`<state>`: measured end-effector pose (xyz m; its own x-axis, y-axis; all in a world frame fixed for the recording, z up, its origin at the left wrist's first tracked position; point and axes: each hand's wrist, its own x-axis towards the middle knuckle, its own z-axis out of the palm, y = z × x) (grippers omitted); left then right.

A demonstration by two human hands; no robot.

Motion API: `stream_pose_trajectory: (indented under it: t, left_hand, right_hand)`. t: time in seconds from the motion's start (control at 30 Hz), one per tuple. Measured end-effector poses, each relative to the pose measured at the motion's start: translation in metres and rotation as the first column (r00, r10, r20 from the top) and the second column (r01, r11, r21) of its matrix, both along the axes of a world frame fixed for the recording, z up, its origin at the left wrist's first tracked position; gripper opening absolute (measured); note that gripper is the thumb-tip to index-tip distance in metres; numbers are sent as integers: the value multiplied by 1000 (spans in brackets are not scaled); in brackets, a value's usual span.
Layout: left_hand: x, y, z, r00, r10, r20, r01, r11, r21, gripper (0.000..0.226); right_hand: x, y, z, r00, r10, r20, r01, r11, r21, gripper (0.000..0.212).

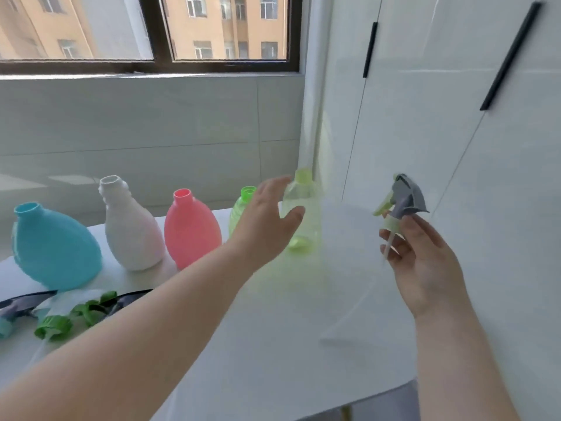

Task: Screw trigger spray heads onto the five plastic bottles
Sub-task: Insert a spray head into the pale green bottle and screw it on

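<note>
Five uncapped bottles stand in a row at the back of the white table (303, 344): a blue bottle (54, 247), a white bottle (130, 229), a pink bottle (191, 229), a green bottle (243, 205) and a pale yellow-green clear bottle (303, 214) at the right end. My left hand (267, 220) is spread just in front of the pale bottle, partly covering the green one; contact is unclear. My right hand (422, 253) holds up a grey and pale-green trigger spray head (400, 202) by its collar, its dip tube hanging down.
Loose spray heads lie at the table's left front: a green one (54, 325), a darker green one (97, 305) and a grey-blue one (15, 308). White cabinet doors with black handles (370, 50) stand close on the right. A tiled wall and a window are behind.
</note>
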<state>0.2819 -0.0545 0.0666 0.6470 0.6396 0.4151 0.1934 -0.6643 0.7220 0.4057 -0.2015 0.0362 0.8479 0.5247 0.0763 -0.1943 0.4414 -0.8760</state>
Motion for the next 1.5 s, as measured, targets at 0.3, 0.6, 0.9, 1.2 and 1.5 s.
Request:
stream_pose_trajectory:
  t: [0.3, 0.6, 0.9, 1.2, 1.5]
  left_hand:
    - [57, 22, -21, 984, 62, -167, -98, 972, -215, 83]
    - [69, 13, -36, 987, 137, -82, -154, 953, -262, 86]
    - [-23, 1, -3, 989, -91, 115, 111, 976, -185, 64]
    - [-141, 3, 16, 992, 37, -117, -45, 997, -63, 64]
    - [-149, -8, 2, 986, 67, -155, -78, 995, -61, 62]
  right_hand:
    - [9, 1, -17, 992, -56, -109, 58, 998, 12, 13]
    - [12, -10, -16, 994, -61, -86, 64, 997, 34, 30]
    - [-7, -9, -4, 971, 177, -163, -145, 970, 195, 10]
    - [-33, 1, 13, 954, 178, -240, -108, 954, 278, 14]
    - [-37, 3, 71, 956, 140, -258, -60, 954, 294, 21]
